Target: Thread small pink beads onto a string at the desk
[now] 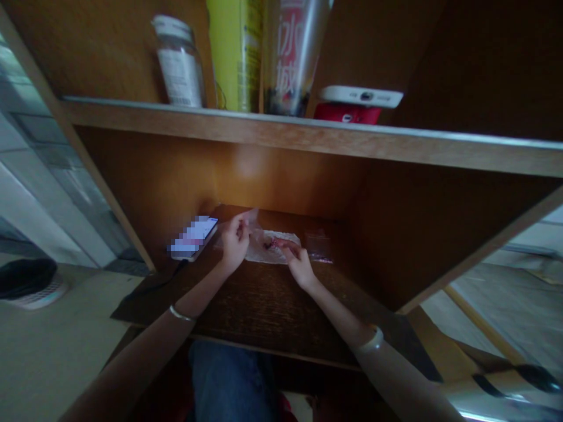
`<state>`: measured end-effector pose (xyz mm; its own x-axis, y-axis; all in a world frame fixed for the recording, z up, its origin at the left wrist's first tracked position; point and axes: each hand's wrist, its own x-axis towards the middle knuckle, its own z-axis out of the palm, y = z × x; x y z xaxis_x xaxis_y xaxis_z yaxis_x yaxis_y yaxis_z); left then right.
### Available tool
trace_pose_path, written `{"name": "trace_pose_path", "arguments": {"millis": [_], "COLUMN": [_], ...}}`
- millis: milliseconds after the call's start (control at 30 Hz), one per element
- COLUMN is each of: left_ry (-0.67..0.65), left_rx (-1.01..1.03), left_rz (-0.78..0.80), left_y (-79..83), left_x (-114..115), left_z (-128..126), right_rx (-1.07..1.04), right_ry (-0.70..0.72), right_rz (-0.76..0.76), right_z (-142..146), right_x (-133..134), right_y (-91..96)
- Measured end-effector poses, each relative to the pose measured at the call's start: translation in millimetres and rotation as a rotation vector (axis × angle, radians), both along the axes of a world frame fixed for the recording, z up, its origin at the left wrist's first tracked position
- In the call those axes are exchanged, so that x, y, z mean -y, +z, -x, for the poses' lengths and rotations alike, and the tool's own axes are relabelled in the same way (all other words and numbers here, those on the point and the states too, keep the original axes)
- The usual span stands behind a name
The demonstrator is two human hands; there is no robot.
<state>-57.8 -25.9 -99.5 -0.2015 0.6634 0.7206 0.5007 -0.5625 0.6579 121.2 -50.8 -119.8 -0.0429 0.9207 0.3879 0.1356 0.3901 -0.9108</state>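
A clear plastic bag with something small and dark red inside lies on the dark wooden desk, far back under the shelf. My left hand pinches the bag's upper left edge and lifts it a little. My right hand rests on the bag's right part, fingers curled over the red contents; what they grip is too small to make out. A thin bangle circles my left wrist and a pale bracelet my right.
A lit phone lies left of the bag with a cable trailing off the desk. The shelf above carries a jar, a yellow box, a tall cup and a white phone on a red case.
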Motion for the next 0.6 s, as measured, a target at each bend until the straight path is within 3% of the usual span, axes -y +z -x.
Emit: {"name": "trace_pose_path", "arguments": {"millis": [67,167,333,467,600], "left_ry": [-0.154,-0.244,-0.229,-0.268,-0.157], "left_rx": [0.095,0.195,0.272,0.268,0.125], "left_rz": [0.053,0.102,0.136,0.166,0.008], "left_y": [-3.1,-3.9,-4.4,-15.2,-22.4], "left_x": [5.6,13.6,18.6,15.8,17.0], "left_z": [-10.3,-18.5,-18.9,-22.2,-29.0], "right_rx": [-0.065,-0.187,-0.421,-0.463,-0.462], "right_ry": [0.065,0.1,0.209,0.31,0.188], "right_rz": [0.086,0.213,0.333,0.401,0.338], "right_z": [1.8,4.5,6.2,5.1,4.8], "right_x": [-0.1,-0.5,2.5,7.7,8.5], "right_y": [0.2,-0.8,0.7,4.5,4.8]}}
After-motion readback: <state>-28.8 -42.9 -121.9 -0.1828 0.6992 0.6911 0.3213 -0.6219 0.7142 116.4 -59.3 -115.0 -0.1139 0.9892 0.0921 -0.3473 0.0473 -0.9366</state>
